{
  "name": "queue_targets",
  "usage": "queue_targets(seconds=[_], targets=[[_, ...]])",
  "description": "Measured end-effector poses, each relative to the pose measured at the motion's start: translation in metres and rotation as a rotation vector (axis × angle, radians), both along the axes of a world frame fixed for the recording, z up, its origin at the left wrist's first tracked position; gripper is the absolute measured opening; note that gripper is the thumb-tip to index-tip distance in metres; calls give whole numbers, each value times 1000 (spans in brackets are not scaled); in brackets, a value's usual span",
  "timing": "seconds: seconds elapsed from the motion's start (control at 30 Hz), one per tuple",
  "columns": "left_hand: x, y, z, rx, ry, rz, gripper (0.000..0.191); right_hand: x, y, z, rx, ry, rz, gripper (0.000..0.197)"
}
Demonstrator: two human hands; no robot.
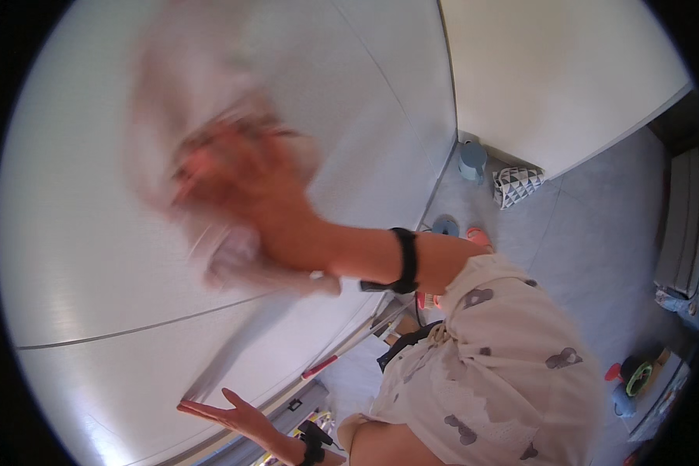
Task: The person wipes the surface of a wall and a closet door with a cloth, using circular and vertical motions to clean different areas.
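Observation:
My right hand [250, 180] is raised near the upper left, blurred by motion, with its fingers closed on a pinkish cloth [233, 256]. Folds of the cloth hang around the hand, and a blurred pale part spreads above it. Behind the cloth is a large, smooth white panel surface [151, 309] with thin seams. At the lower left, my left hand [233, 415] has its fingers extended and holds nothing. Its fingertips are at the white surface, where they meet their shadow. Both forearms wear black straps.
A blue-grey pitcher [473, 162] and a triangle-patterned bag [517, 185] stand on the grey floor by a pale panel [553, 76]. A pink slipper [479, 237] lies nearer. A red-ended pole [320, 367] leans beside the white surface. At right is a grey case [680, 227].

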State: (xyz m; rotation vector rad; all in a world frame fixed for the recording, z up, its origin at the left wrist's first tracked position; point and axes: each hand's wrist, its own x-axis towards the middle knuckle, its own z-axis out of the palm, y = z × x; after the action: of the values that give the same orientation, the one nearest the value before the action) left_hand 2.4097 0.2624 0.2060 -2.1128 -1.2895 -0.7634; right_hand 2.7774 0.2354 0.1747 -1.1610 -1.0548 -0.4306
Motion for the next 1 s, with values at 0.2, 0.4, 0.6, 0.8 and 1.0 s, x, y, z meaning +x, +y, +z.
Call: queue_targets(seconds=[0.2, 0.4, 0.6, 0.8, 1.0], targets=[[-7, -3, -3, 11, 57, 45, 70, 23, -7, -18, -46, -82, -95, 39], [2, 12, -16, 118, 9, 22, 75, 87, -25, -229, 153, 665, -10, 46], [1, 15, -18, 138, 83, 58, 76, 100, -18, -171, 259, 840, 32, 46], [-4, 37, -30, 320, 124, 104, 82, 155, -16, -53, -159, 47, -498, 48], [8, 27, -32, 121, -12, 57, 95, 244, -42, -154, -55, 142, -291, 46]])
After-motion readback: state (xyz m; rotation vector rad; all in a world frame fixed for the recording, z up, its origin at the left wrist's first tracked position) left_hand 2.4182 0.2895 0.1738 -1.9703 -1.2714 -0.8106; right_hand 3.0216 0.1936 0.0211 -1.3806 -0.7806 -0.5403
